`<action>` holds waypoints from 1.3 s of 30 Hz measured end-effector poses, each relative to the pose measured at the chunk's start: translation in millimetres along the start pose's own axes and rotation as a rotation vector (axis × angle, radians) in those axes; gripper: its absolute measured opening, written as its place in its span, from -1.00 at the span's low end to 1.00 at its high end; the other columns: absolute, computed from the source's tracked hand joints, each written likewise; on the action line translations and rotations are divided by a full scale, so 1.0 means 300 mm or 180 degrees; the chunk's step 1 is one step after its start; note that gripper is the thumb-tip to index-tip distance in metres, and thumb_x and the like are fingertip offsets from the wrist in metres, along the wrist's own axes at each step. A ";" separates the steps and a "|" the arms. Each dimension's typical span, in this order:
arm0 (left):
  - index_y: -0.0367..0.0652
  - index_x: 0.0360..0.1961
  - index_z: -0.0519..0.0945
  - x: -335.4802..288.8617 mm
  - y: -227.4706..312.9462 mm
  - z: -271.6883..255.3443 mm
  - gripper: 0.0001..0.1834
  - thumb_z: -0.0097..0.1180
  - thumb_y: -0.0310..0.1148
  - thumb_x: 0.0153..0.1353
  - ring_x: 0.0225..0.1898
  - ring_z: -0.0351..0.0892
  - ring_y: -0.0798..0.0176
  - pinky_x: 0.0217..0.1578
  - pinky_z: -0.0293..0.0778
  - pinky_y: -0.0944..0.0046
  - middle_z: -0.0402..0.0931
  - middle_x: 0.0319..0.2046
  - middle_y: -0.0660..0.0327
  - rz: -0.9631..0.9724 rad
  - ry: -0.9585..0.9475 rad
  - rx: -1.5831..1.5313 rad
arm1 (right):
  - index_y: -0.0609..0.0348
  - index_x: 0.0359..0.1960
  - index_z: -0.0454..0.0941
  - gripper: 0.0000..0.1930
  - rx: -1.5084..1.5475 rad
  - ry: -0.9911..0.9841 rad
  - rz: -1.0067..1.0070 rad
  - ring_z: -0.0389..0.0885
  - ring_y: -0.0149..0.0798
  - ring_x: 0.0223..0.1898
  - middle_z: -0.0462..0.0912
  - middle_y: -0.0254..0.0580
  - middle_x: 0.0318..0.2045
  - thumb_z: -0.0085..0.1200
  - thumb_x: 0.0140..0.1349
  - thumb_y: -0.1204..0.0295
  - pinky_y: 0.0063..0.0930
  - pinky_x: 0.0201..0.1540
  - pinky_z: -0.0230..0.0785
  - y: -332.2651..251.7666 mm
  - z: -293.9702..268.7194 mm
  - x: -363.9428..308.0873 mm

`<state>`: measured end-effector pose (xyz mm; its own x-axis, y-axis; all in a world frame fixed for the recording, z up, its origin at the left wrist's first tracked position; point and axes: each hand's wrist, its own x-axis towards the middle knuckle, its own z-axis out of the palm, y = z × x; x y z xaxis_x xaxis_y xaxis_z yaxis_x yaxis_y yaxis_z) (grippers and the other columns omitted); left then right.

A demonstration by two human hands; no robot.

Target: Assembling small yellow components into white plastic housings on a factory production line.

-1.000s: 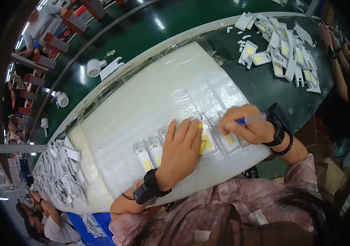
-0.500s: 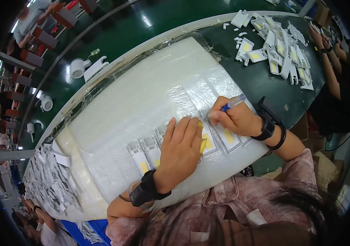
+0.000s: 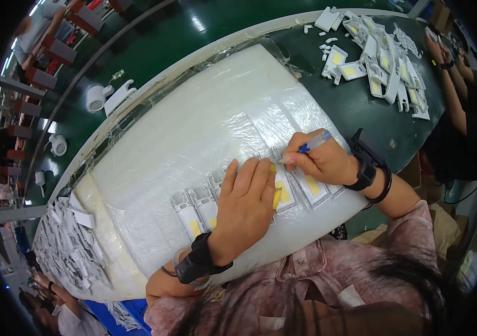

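The left hand [image 3: 244, 210] lies flat, palm down, over a row of white plastic casings [image 3: 312, 187], its fingers stretched out and close together; a yellow piece [image 3: 277, 197] shows along its right edge, and what is under the palm is hidden. The right hand [image 3: 322, 159] pinches a clear-and-blue pen [image 3: 316, 141], the barrel slanting up and to the right. Its lower end points at the far end of a casing just beside the left hand; whether it touches cannot be told. The casings, several with yellow panels, lie side by side on a white foam pad [image 3: 177, 134] wrapped in clear film, which rests on a green desk [image 3: 350, 120]. Toward the far right of the desk is a pile of similar casings [image 3: 386, 64], near a co-worker's forearms [image 3: 455, 95]. At the left lies a heap of white plastic parts [image 3: 76, 246], with a blue bin [image 3: 137, 307] below it.
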<state>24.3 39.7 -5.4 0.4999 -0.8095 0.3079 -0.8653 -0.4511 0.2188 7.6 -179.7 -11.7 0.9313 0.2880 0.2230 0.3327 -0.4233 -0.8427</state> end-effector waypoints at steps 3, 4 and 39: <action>-0.33 -0.07 0.52 0.003 0.003 0.002 -0.57 0.14 -0.44 -0.04 0.12 0.35 0.02 0.17 0.26 -0.07 0.40 0.04 0.07 -0.0010 0.0035 0.0010 | 0.23 -0.35 0.48 -0.94 -0.0339 -0.0067 -0.0397 0.53 -0.36 -0.56 0.58 -0.25 -0.54 0.04 0.29 0.51 -0.51 -0.48 0.35 0.015 0.000 0.008; -0.33 -0.07 0.52 0.003 0.003 0.002 -0.57 0.14 -0.44 -0.04 0.12 0.35 0.02 0.17 0.26 -0.07 0.40 0.04 0.07 -0.0005 0.0024 0.0011 | 0.23 -0.35 0.48 -0.94 -0.0331 -0.0059 -0.0394 0.53 -0.36 -0.56 0.58 -0.25 -0.54 0.04 0.29 0.51 -0.51 -0.48 0.35 0.014 -0.001 0.008; -0.13 0.07 0.51 -0.005 -0.002 0.000 -0.42 0.24 -0.40 -0.10 0.19 0.26 0.00 0.24 0.10 -0.15 0.34 0.13 0.10 -0.0092 -0.0169 -0.0230 | 0.18 -0.37 0.52 -0.77 -0.0014 0.0191 0.0029 0.54 -0.01 -0.53 0.55 -0.11 -0.58 -0.03 0.34 0.29 -0.33 -0.47 0.34 -0.001 0.045 0.038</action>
<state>24.0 41.1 -6.0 0.5201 -0.8163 0.2513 -0.8446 -0.4477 0.2937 16.2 -164.8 -15.5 0.9415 0.2322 0.2444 0.3247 -0.4295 -0.8427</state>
